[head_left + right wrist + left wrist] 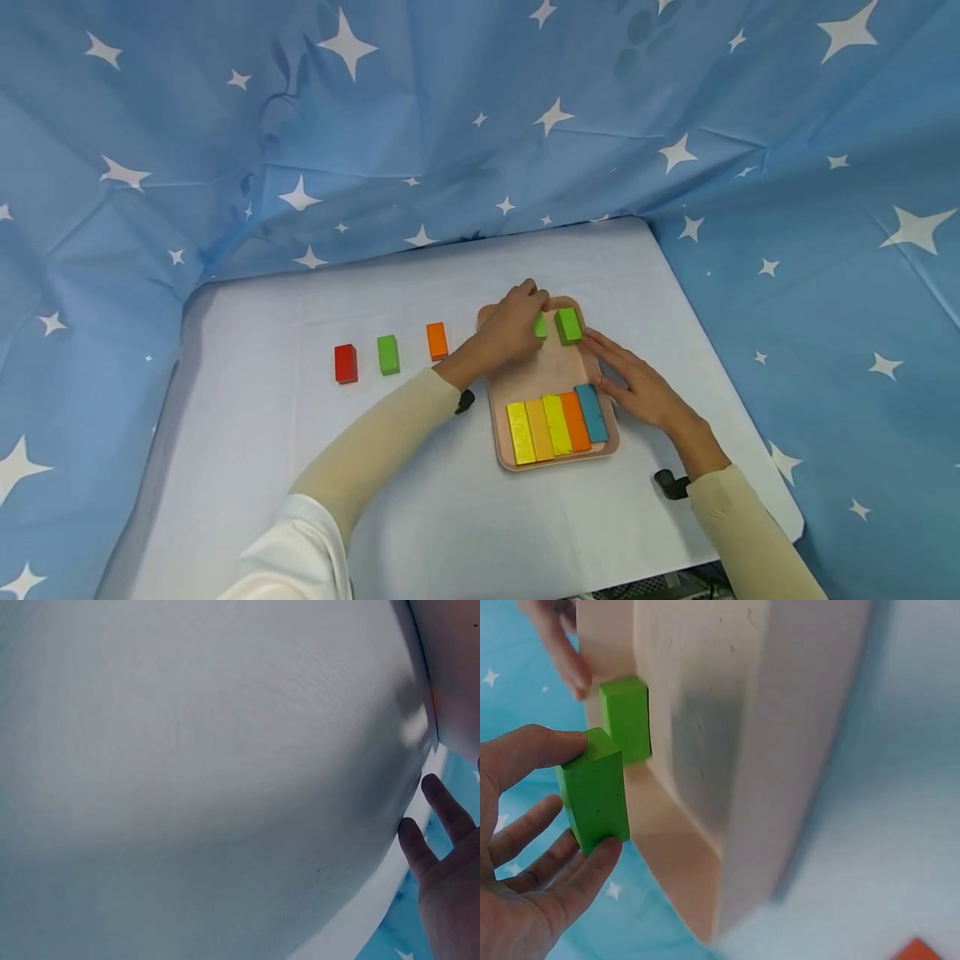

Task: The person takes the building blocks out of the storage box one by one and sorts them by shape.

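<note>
One green block is pinched by its ends in the left hand, at the far end of the tray (presumably light, stiff, best gripped there); the right hand is held beside it, fingers extended.

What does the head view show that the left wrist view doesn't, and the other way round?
Only the head view: five yellow, orange and blue rectangular blocks lined up in the pale pink tray, plus a red rectangular block and a green one on the white tabletop.

Only the left wrist view: the left hand's thumb-and-finger pinch on a green rectangular block, mostly covered from the head.

Both: tray, tabletop, both hands, the held block in part, another green block inside the tray, and blue star-patterned cloth.
</note>
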Motion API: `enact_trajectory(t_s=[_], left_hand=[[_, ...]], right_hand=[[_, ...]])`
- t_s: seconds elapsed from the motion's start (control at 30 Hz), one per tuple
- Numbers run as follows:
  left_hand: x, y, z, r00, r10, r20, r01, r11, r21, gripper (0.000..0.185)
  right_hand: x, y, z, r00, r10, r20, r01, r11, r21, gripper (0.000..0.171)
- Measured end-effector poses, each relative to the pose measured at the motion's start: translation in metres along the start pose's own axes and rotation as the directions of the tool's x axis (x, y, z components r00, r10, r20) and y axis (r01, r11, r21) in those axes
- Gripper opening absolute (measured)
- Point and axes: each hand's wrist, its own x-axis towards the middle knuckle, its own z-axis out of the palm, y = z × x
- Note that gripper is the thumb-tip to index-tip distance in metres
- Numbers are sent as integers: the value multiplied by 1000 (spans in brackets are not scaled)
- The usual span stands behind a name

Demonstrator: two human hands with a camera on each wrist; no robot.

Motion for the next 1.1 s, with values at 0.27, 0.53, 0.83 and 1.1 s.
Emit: enact_trajectory(t_s=[0.27,0.53,0.83,1.1], left_hand=[[-16,-26,-21,996,-86,-32,83,991,-102,49],[-31,-52,-32,988,-138,-61,129,982,-138,49],[-39,-68,-29,982,-172,-75,159,974,-159,52],[-38,-73,-18,987,-158,-39,151,979,-137,53]], right_hand=[[-3,3,-4,1000,18,-6,-18,1000,-6,67],[-6,7,-7,1000,20,-6,-20,1000,-3,68],[-7,9,-10,999,42,-4,-42,999,-5,68],[-10,11,-13,998,59,-3,-59,998,8,68]])
